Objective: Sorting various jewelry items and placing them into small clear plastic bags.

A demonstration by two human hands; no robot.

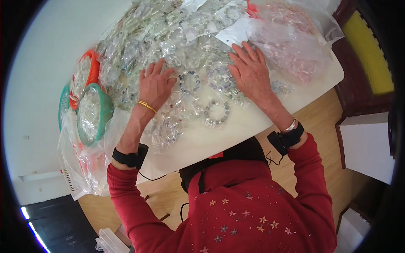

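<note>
Many beaded bracelets in small clear plastic bags lie heaped over a white table [249, 124]. My left hand [157, 86] rests palm down on the bags at the left of the pile, its fingers apart. Just right of its thumb is a bracelet of dark and clear beads [189, 82]. My right hand [252, 76] lies flat with fingers spread, its fingertips at a white card [232, 33]. Beside its thumb sits a bagged bracelet with purplish beads [219, 79]. Nearer me, another bagged bracelet [216, 113] forms a ring. What is under both palms is hidden.
A large clear bag of pink items [291, 46] stands at the right. Left of the pile are a red basket [93, 67] and a green basket [105, 110], both filled with clear packets. A plastic bag [86, 164] hangs at the table's left edge. A yellow-seated chair [367, 55] stands far right.
</note>
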